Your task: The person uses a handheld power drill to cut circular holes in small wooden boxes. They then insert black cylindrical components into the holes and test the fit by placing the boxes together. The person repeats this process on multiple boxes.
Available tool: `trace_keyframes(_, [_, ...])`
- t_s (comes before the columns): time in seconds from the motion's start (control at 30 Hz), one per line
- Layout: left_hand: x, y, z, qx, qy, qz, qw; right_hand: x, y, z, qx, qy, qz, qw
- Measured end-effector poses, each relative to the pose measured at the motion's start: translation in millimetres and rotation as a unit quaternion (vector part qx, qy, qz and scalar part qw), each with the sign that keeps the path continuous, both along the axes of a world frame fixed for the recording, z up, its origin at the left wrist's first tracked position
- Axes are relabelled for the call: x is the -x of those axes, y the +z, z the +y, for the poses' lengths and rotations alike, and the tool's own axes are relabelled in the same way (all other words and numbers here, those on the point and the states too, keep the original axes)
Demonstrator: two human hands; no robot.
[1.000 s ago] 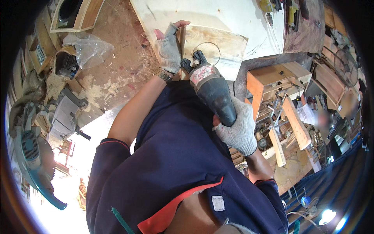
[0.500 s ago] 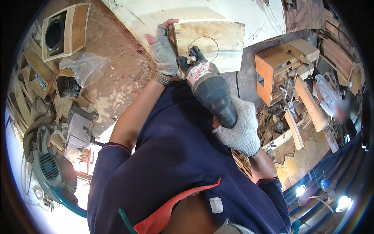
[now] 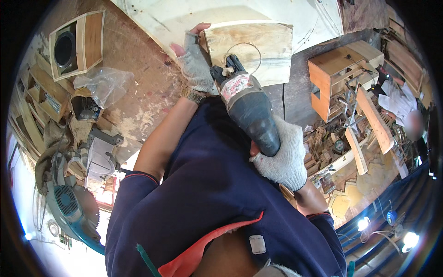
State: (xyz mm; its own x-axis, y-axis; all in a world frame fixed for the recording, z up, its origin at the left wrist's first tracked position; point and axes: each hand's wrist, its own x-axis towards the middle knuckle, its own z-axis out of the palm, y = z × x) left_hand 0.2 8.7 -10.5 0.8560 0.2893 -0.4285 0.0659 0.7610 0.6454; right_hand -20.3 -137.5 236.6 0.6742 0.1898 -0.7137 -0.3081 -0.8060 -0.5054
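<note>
A pale wooden panel (image 3: 270, 39) with a thin circular line on its face stands in front of my body. My left hand (image 3: 194, 67), in a fingerless-tipped grey glove, grips the panel's left edge; its index finger reaches the upper corner and the thumb sticks out to the side. Wrapped round the rear of a dark jigsaw (image 3: 251, 108) is my gloved right hand (image 3: 284, 157). The tool slants up-left, and its black forked front meets the panel's lower left part beside the circle. I cannot see the blade.
A whitish sheet (image 3: 184, 18) lies beyond the panel. Speaker-like wooden box (image 3: 90, 41), plastic bag (image 3: 108, 85) and circular-bladed saw (image 3: 69, 203) are at left. A wooden cabinet (image 3: 332, 69), clamps and offcuts stand at right, near another person (image 3: 401, 104). A black cord (image 3: 283, 99) hangs below the panel.
The view has shifted slightly, so the surroundings sit a little differently. More of the other person shows at right. My hands, the jigsaw and the panel keep nearly the same places.
</note>
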Motion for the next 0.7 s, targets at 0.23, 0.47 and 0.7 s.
trace_keyframes(0.23, [-0.4, 0.2, 3.1, -0.048, -0.022, 0.011, 0.999, 5.9, -2.6, 1.9, 0.002, 0.005, -0.047, 0.999])
trace_keyframes(0.47, [-1.7, 4.1, 0.6, -0.002, -0.007, 0.024, 1.0, 4.5, -3.5, 1.0, -0.003, 0.005, -0.011, 1.0])
trace_keyframes(0.7, [0.9, 3.9, 3.1, -0.001, -0.021, 0.014, 1.0, 3.5, -1.9, 2.9, -0.009, 0.002, 0.025, 1.0])
